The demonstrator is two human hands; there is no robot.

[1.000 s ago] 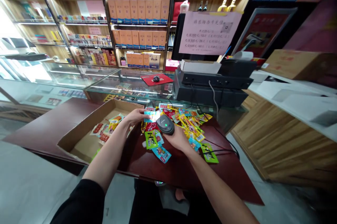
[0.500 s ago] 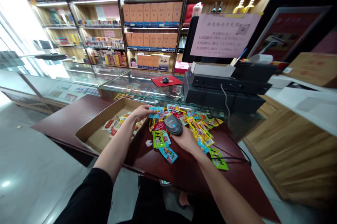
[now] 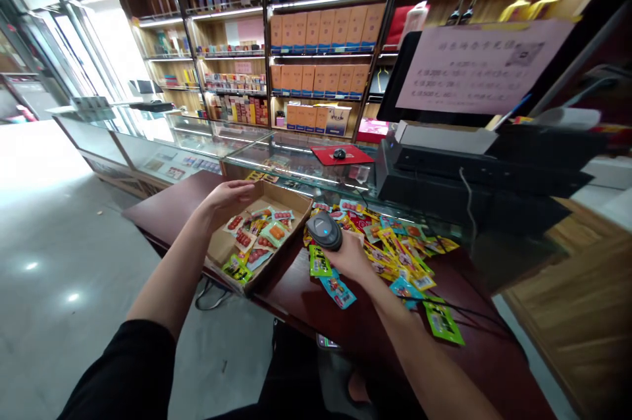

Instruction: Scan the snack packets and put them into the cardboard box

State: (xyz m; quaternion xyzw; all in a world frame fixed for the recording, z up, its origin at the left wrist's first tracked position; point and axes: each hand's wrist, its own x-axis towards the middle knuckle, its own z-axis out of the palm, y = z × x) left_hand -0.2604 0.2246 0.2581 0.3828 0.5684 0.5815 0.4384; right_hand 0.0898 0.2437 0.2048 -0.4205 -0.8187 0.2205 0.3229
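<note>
My right hand is wrapped round the handle of a dark grey barcode scanner. The scanner's head hovers over a spread of small snack packets in yellow, red, blue and green on the dark red table. Above the back left side of a shallow cardboard box, my left hand is open, its fingers stretched out and no packet visible in it. Inside the box lie several snack packets, mostly clear with reddish contents. A green packet and a blue packet lie just below the scanner.
Behind the table runs a glass counter with a mouse on a red mat. A monitor with a paper sign and dark till equipment stand at right. A black cable crosses the table's right side.
My left hand has moved left from the packet pile to above the box and no longer holds the blue packet. The scanner stays in my right hand. The view has turned left.
</note>
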